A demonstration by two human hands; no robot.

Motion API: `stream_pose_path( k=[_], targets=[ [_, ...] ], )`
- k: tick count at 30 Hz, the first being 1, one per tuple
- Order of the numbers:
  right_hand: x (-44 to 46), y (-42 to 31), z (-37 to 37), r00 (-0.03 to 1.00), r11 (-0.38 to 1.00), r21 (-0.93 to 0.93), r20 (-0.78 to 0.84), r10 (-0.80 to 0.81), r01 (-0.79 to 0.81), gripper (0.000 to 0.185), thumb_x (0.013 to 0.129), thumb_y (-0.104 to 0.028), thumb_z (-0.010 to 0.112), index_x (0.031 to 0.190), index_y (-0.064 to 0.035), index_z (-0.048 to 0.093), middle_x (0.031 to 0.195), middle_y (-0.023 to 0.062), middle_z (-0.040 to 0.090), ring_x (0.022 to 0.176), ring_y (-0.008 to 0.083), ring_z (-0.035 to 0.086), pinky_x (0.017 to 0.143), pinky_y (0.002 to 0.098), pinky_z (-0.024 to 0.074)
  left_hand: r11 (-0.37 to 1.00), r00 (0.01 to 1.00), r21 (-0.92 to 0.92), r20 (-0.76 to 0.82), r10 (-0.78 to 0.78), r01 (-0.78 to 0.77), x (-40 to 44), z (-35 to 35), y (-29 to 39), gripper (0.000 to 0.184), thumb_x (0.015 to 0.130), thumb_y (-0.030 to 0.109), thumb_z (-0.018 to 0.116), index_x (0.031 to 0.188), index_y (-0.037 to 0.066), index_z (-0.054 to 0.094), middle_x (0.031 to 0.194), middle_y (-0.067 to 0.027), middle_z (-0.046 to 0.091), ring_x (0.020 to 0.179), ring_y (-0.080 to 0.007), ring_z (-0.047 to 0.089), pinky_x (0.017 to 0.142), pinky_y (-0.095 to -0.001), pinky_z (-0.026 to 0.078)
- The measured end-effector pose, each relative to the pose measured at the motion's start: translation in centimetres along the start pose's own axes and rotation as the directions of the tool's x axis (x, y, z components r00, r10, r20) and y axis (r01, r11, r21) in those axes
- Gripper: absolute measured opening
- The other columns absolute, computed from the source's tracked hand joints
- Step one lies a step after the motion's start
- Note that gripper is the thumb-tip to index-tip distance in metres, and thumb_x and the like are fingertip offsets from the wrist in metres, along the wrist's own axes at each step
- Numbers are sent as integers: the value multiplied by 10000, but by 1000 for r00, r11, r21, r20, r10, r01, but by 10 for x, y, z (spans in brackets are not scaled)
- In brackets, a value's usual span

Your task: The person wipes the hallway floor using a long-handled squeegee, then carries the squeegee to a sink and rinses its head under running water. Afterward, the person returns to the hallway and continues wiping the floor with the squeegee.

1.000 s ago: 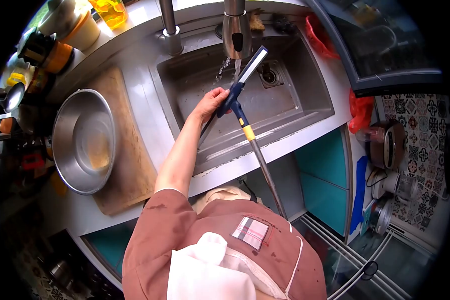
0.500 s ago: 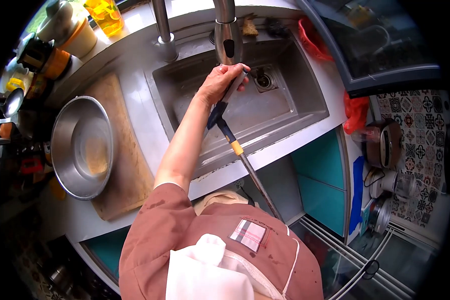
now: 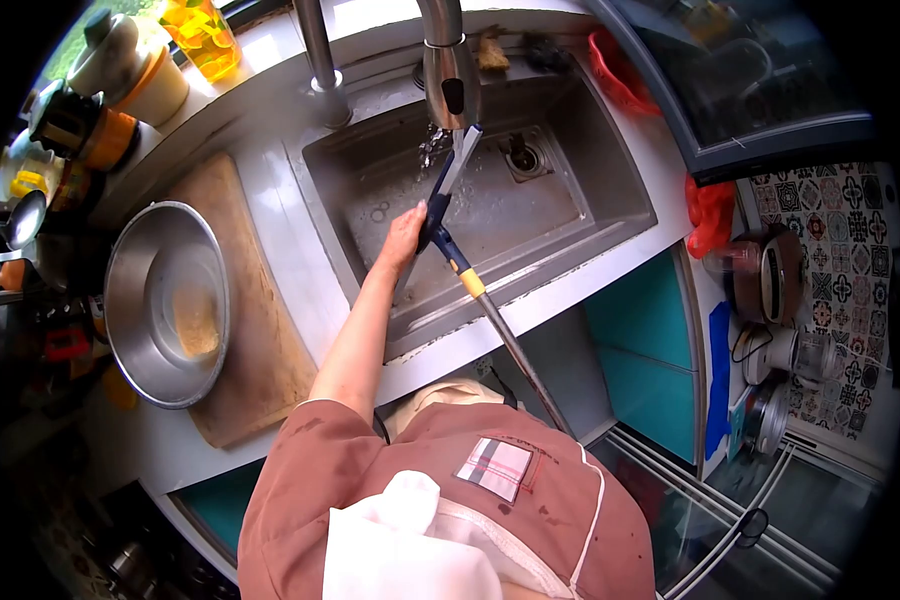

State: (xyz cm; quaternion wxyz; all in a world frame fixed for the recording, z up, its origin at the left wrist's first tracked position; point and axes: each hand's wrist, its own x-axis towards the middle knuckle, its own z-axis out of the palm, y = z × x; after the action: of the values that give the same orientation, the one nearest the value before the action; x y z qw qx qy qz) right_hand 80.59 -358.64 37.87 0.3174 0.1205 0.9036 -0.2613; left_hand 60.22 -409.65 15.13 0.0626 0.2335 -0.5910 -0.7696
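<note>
My left hand point(image 3: 403, 236) grips the near side of the dark head of a long-handled squeegee point(image 3: 440, 210), its fingers partly hidden by the head. The squeegee's pale blade edge points up to the steel faucet point(image 3: 452, 85). Water runs from the spout and splashes around the blade, over the sink point(image 3: 395, 175). From the head a metal pole with a yellow collar point(image 3: 472, 283) slants down over the counter edge and disappears beside my brown garment. My right hand is not in view.
Left of the sink, a steel basin point(image 3: 160, 330) rests on a wooden cutting board point(image 3: 255, 345). A red basket point(image 3: 615, 75) stands at the sink's far right corner. An open window pane point(image 3: 750, 90) juts in at the upper right. Jars point(image 3: 155, 85) line the left sill.
My left hand has moved from the blade's upper end down and left to the squeegee's head. Running water now shows under the faucet. The squeegee has shifted only slightly.
</note>
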Motion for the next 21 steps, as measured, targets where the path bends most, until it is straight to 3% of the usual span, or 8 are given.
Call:
stream_pose_path(
  k=[3, 4, 7, 8, 11, 16, 19, 21],
  targets=[
    [-4, -2, 1, 1000, 1000, -5, -8, 10, -10, 246, 803, -272, 418, 861, -66, 540, 765, 132, 550, 727, 230, 511, 670, 314, 397, 988, 985, -48, -97, 142, -147, -1, 11, 11, 403, 852, 387, 401, 727, 38, 559, 616, -8, 522, 582, -86, 473, 569, -228, 389],
    [-5, 0, 2, 1000, 1000, -11, -9, 9, -9, 239, 797, -265, 422, 859, -67, 539, 762, 132, 549, 723, 233, 510, 666, 314, 397, 995, 992, 38, -84, 94, -91, 12, 5, 6, 386, 843, 391, 421, 754, 40, 556, 620, -18, 533, 580, -90, 494, 558, -225, 403],
    [-3, -1, 4, 1000, 1000, -17, -15, 8, -8, 217, 781, -246, 437, 854, -69, 538, 753, 130, 545, 712, 239, 509, 654, 316, 398, 974, 989, -201, 119, -85, 107, 26, 7, 19, 352, 837, 378, 444, 771, 47, 544, 699, -37, 561, 634, -96, 521, 615, -223, 432],
    [-3, 0, 5, 1000, 1000, -20, -19, 9, -9, 210, 776, -240, 441, 852, -69, 537, 750, 129, 544, 708, 242, 509, 650, 317, 398, 960, 986, -257, 153, -73, 111, 27, 10, 20, 356, 833, 381, 445, 735, 49, 527, 666, -64, 571, 577, -134, 549, 574, -252, 466],
    [-5, 0, 6, 999, 1000, -22, -34, 12, -12, 191, 759, -221, 455, 847, -71, 536, 741, 127, 540, 696, 248, 508, 639, 319, 399, 964, 972, -243, 228, -51, 108, 20, 17, 22, 360, 835, 385, 438, 756, 44, 526, 656, -53, 562, 565, -130, 541, 588, -250, 466],
    [-4, 1, 12, 998, 1000, -27, -55, 10, -11, 165, 732, -189, 479, 838, -74, 533, 726, 124, 534, 677, 259, 507, 620, 322, 400, 931, 933, -218, 279, -229, 294, 8, 12, 10, 344, 839, 405, 418, 761, 81, 505, 637, -33, 537, 515, -116, 509, 514, -240, 445],
    [-3, 3, 17, 998, 999, -39, -69, 6, -8, 154, 716, -170, 493, 832, -76, 532, 717, 122, 530, 665, 266, 506, 608, 324, 401, 917, 947, -284, 240, -213, 278, 5, 16, 11, 385, 829, 431, 422, 728, 71, 514, 619, -36, 533, 511, -116, 507, 505, -232, 436],
    [-3, 2, 19, 997, 999, -47, -78, 1, -4, 150, 705, -157, 502, 829, -77, 531, 711, 120, 528, 657, 270, 505, 601, 325, 401, 950, 969, -211, 142, -204, 231, 8, 23, 12, 424, 828, 446, 410, 693, 59, 518, 599, -42, 528, 509, -117, 506, 500, -232, 434]
  ],
)
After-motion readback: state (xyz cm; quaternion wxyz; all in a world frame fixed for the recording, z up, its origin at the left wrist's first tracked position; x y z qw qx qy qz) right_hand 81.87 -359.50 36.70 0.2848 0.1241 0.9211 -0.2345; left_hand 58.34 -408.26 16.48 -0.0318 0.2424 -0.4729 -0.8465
